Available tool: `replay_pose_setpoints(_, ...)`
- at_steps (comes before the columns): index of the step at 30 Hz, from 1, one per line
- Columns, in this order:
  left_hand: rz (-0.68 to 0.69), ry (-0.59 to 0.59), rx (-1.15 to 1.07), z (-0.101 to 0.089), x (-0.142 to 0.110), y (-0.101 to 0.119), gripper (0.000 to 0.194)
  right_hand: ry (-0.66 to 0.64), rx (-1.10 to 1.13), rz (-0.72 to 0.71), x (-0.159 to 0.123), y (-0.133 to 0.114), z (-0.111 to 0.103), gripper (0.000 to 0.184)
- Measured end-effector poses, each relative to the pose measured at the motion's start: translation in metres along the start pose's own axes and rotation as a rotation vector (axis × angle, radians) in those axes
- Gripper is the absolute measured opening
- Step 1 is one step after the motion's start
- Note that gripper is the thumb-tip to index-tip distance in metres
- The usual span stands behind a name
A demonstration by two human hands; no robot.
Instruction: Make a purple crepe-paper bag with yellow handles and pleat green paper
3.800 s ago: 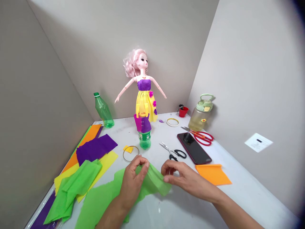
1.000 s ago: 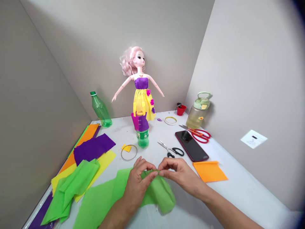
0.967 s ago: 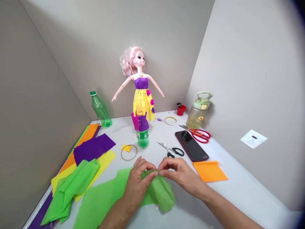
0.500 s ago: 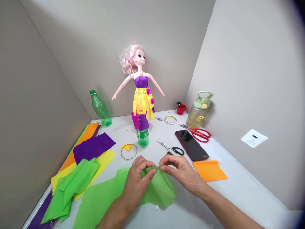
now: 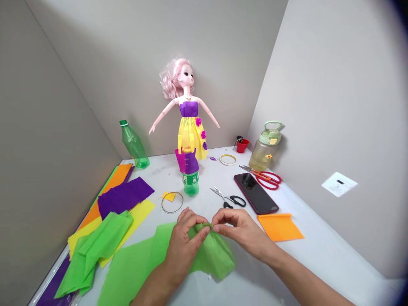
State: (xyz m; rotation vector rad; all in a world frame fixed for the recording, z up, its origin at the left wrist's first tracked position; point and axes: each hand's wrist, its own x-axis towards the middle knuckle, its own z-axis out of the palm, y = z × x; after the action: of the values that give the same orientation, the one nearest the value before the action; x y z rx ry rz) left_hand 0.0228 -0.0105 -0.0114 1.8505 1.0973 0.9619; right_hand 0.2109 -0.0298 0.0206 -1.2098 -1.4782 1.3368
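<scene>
The big green cloth (image 5: 137, 263) lies on the front of the white table (image 5: 318, 263), and one edge is lifted and bunched up. The left hand (image 5: 186, 238) pinches that edge between thumb and finger. The right hand (image 5: 237, 229) pinches it too, close beside. Behind them are the black phone (image 5: 256, 193) and small black scissors (image 5: 228, 197).

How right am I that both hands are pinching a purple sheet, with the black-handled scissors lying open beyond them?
Not quite: the head view shows the left hand and right hand pinching a green sheet, not a purple one. The black-handled scissors do lie open beyond them.
</scene>
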Motion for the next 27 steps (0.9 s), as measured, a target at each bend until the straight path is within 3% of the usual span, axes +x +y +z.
replay_pose_setpoints(14, 0.037, 0.019, -0.026, -0.0001, 0.0022, -0.0003, 0.011, 0.014, -0.012, 0.037, 0.0003, -0.0001, 0.0025, 0.015)
replay_pose_setpoints(27, -0.009, -0.003, 0.026, -0.0021, 0.0021, 0.0060, 0.019, 0.076, -0.065, -0.036, -0.0004, 0.0021, 0.0008, 0.010)
